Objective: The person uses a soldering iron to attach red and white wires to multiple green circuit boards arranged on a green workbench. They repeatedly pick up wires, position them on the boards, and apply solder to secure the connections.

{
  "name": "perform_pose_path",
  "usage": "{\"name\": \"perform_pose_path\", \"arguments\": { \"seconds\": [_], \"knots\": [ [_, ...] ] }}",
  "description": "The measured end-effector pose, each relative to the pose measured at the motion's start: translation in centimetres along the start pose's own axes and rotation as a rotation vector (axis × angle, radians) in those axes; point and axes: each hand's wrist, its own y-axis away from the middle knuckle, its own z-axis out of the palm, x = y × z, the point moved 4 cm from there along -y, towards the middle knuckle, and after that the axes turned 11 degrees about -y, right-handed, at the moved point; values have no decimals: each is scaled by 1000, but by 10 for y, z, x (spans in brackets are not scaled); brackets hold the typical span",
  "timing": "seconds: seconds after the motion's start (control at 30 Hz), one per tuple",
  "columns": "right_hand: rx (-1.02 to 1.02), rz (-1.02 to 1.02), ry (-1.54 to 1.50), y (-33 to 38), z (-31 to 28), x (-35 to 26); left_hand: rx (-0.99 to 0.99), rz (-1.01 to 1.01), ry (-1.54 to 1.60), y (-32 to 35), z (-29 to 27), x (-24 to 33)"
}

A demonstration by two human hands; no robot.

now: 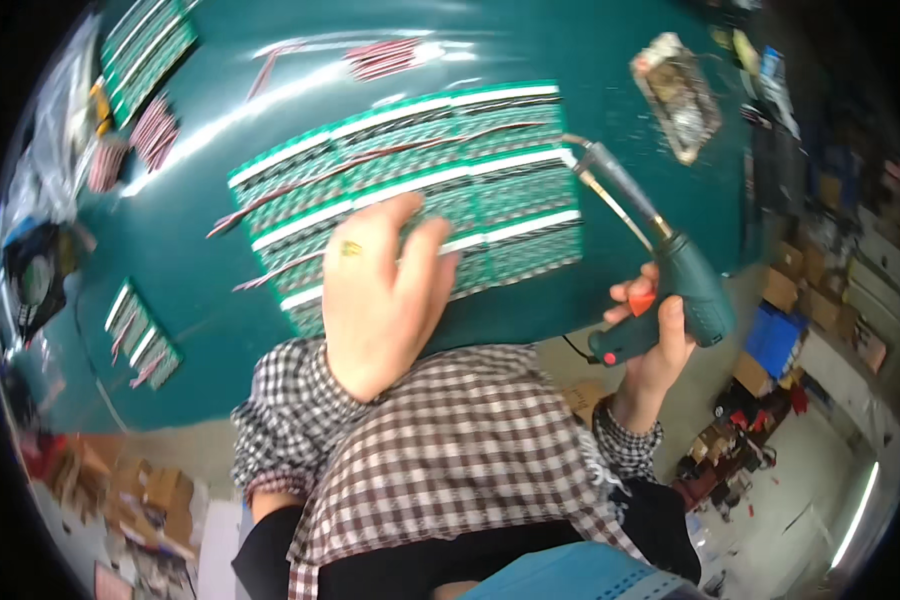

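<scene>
A panel of green circuit boards (525,205) with white strips lies on the table in front of me. My left hand (380,285) rests over its lower left part, fingers bent down and their tips hidden. One thin red-and-black wire (280,270) runs from the left edge under that hand. Another wire (400,150) lies across the upper row. In my right hand (660,325) is a green pistol-shaped soldering gun (692,285) with a red trigger, gripped by its handle. Its metal tip is at the panel's right edge; whether it touches the boards I cannot tell.
Bundles of red-and-black wire (383,60) lie at the back and left. More boards (150,55) stand at the far left, and a small board with wires (143,335) lies nearer. A stained tray (677,97) sits at the back right. A black fan-like device (38,278) is at left.
</scene>
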Motion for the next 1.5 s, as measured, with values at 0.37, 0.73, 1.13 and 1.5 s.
{"name": "perform_pose_path", "arguments": {
  "seconds": [0.37,0.73,1.13,1.5],
  "knots": [
    [423,-458,252,-72,-54,-32,-340,578,40,2,65,55],
    [54,63,-437,-36,-27,-16,-271,654,-125,14,66,49],
    [-278,205,-676,-17,29,6,76,-315,1199,-12,12,15],
    [-281,95,-372,6,58,15,64,-621,1927,-32,0,14]
  ]
}}
